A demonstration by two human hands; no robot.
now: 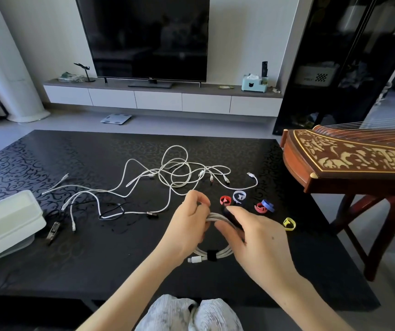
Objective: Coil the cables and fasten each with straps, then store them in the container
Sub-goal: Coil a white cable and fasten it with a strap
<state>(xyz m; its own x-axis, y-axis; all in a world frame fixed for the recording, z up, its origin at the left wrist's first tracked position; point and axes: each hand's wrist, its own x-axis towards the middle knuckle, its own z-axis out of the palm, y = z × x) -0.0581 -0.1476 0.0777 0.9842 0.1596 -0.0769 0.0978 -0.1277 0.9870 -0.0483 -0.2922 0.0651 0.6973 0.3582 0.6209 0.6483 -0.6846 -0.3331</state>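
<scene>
**Finishing the wrap on the first coil**

The person's knees [187, 314] are sitting nearest, at the near edge of the black table [84, 263]. The white container [5, 223] is waiting at the table's left edge, well apart from the hands; whether it is standing open cannot be told.

The loose cables [172, 173] are sprawling across the far middle of the table, crossing one another, so each will probably need teasing free before coiling.

The coil [222, 253] is being held just above the near middle of the table. The left hand [189, 225] is gripping its far left side with fingers curled round the strands. The right hand [256, 237] is pinching its far right side, thumb and fingers closed narrow where a dark band [231, 215] is lying; this is probably a second strap going on.

To do this well:
- the left hand should be keeping the loops stacked flat
- the right hand should be pulling the band snug and pressing its tail down on itself

A black strap [212, 255] is already binding the near side, with the plug [193, 259] poking out beside it.

The coloured straps [239, 196] are lying just beyond the right hand, within easy reach for the next cable.
</scene>
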